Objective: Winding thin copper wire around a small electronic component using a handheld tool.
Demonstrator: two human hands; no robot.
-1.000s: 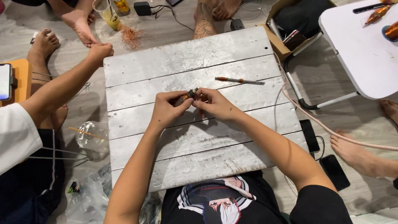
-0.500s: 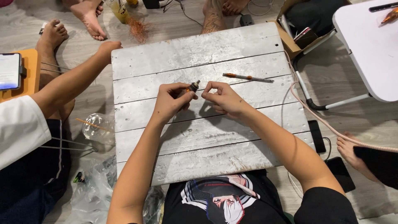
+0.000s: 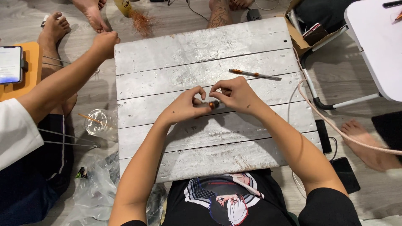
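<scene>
Head view: over the whitewashed plank worktop (image 3: 176, 54), the left hand (image 3: 184, 106) and right hand (image 3: 236, 94) each pinch an end of a small cylindrical part (image 3: 213, 104), grips closed on it; a screwdriver (image 3: 254, 75) lies just beyond

floor: you see grey wood planks (image 3: 176, 19) | centre: whitewashed plank board (image 3: 176, 62) | upper right: white folding table (image 3: 372, 46) | light: even, soft
</scene>
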